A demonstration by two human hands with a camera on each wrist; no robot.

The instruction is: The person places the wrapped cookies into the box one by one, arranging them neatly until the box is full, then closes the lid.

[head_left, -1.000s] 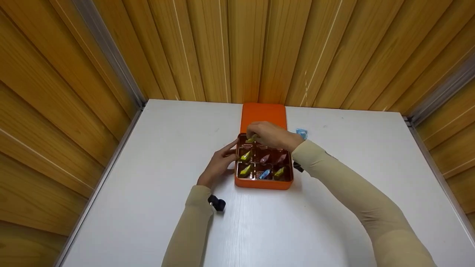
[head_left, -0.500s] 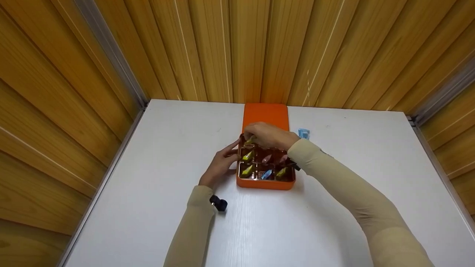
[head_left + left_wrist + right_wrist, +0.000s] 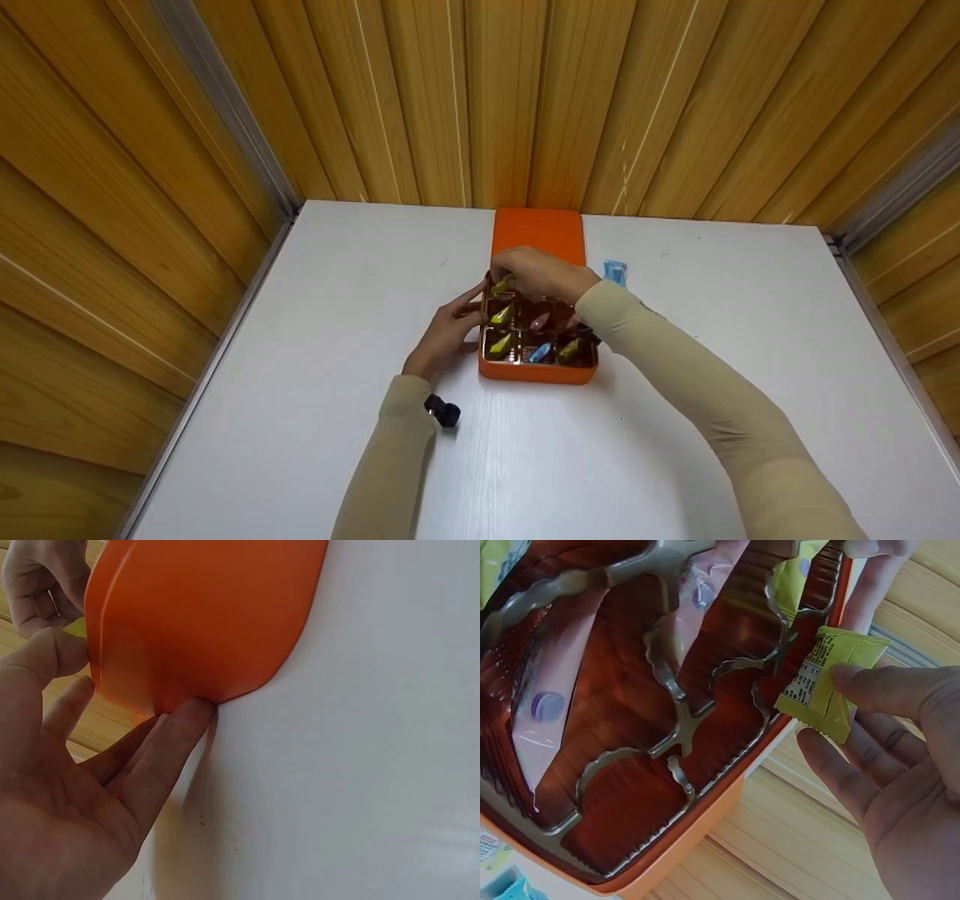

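An orange box (image 3: pixel 536 373) with a brown divided insert (image 3: pixel 682 731) stands on the table. My right hand (image 3: pixel 540 271) is over its back left compartment and pinches a small yellow-green wrapped snack packet (image 3: pixel 832 682) between thumb and fingers. In the right wrist view the packet overlaps the insert's edge. Other packets stand in the compartments: yellow-green (image 3: pixel 502 346), pink (image 3: pixel 555 705) and blue (image 3: pixel 540 352). My left hand (image 3: pixel 442 337) touches the box's left side, its fingers extended along the wall, as the left wrist view shows (image 3: pixel 82 795).
Behind the box lies an orange lid (image 3: pixel 538 229), near the wooden wall (image 3: pixel 420 105). Light blue packets (image 3: pixel 615 271) lie on the white table (image 3: pixel 360 300) to the right of the lid, close to my right forearm.
My right hand has shifted slightly left and lower with the yellow-green packet, toward the back left compartment. The left hand stays on the box's side.
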